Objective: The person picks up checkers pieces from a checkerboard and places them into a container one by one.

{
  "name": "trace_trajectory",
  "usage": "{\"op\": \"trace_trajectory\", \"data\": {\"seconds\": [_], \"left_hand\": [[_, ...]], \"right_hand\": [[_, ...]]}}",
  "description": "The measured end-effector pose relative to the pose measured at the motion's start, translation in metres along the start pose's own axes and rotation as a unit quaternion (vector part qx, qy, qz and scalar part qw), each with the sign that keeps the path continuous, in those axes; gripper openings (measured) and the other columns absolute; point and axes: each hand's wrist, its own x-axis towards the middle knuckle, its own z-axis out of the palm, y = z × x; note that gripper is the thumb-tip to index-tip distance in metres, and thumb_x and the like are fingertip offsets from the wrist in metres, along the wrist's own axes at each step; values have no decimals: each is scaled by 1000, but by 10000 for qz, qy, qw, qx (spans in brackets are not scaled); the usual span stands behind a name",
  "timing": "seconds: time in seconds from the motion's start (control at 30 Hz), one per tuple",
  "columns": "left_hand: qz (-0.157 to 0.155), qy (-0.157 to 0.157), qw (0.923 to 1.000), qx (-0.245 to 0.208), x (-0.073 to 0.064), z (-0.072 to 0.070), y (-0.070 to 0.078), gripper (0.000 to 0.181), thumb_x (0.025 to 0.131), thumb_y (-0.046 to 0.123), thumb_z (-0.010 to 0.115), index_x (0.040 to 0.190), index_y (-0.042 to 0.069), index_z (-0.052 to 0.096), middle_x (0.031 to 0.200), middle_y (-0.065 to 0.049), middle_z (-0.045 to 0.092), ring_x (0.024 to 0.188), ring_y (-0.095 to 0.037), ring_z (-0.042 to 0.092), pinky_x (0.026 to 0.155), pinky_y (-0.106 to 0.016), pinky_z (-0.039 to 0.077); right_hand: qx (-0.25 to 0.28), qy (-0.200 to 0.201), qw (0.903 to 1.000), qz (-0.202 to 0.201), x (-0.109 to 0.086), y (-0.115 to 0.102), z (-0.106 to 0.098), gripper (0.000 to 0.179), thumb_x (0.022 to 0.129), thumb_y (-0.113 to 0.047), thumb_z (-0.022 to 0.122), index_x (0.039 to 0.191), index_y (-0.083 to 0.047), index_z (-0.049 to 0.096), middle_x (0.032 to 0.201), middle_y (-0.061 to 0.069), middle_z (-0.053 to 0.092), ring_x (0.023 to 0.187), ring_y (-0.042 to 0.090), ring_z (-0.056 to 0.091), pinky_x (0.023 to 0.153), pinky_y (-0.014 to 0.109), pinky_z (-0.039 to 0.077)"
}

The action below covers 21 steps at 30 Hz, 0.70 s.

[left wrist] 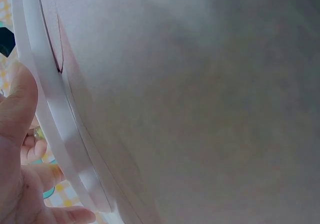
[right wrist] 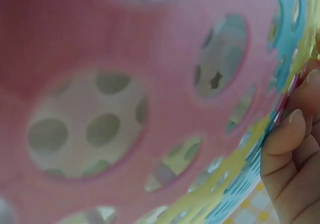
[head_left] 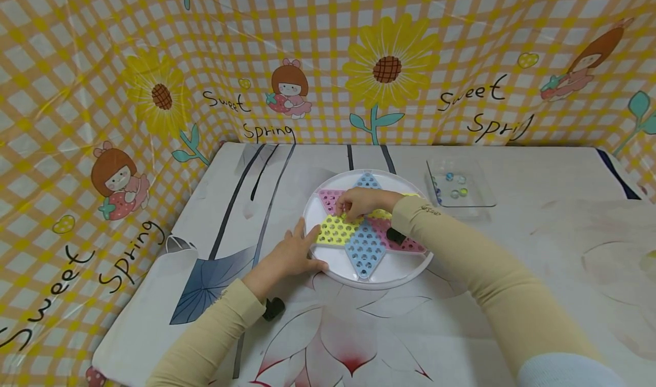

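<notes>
A round white Chinese checkers board [head_left: 397, 268] with a pink, yellow and blue star of holes lies on the table. My left hand [head_left: 292, 253] rests at its left rim, fingers spread and fairly straight, thumb along the front edge. In the left wrist view, that thumb [left wrist: 20, 102] lies against the white rim. Over the upper left of the star, my right hand [head_left: 357, 201] is bent down, fingertips near the pink and yellow holes. A yellow-green marble [left wrist: 38, 132] shows pinched in its fingers in the left wrist view. Curled fingers [right wrist: 285, 136] appear in the right wrist view.
A clear square tray [head_left: 479, 196] with several glass marbles [head_left: 455, 194] stands right of the board. The white table cover [head_left: 533, 262] carries flower prints. A checked yellow cloth [head_left: 328, 28] hangs behind and on the left.
</notes>
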Motion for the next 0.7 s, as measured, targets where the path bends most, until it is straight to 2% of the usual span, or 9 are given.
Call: {"op": "trace_trajectory", "data": {"seconds": [0.3, 0.7], "left_hand": [[1, -10, 10000, -21, -1, 0, 0, 90, 77, 54, 64, 147, 17, 22, 150, -25, 3, 129, -52, 22, 94, -55, 38], [29, -9, 10000, -11, -1, 0, 0, 89, 77, 54, 64, 147, 16, 23, 150, -26, 4, 128, -53, 22, 94, -56, 38]], "right_hand": [[-134, -67, 9997, -177, -2, 0, -1, 15, 80, -1, 62, 95, -3, 62, 69, -1, 47, 59, 8, 42, 56, 19, 36], [327, -282, 9987, -267, -6, -2, -4, 17, 81, -1, 60, 97, -3, 61, 66, -2, 44, 55, 7, 39, 53, 19, 33]]}}
